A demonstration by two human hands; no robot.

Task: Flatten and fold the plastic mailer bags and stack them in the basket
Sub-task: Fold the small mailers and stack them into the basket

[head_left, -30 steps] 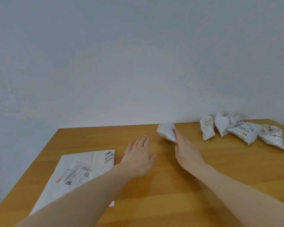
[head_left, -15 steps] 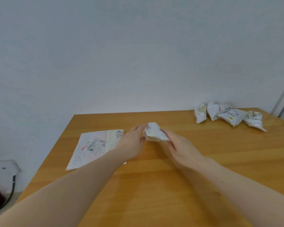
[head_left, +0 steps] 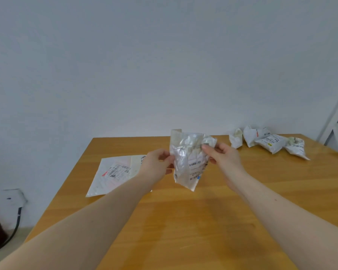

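With the crumpled mailer (head_left: 189, 160) pinched above the table (head_left: 183, 221) by the left hand (head_left: 156, 165) and right hand (head_left: 222, 156), its edges should be drawn apart evenly before flattening.

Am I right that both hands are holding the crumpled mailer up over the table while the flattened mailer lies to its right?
Not quite: the head view shows the flattened mailer lying to the left of the crumpled mailer, which the left hand and right hand hold up over the table.
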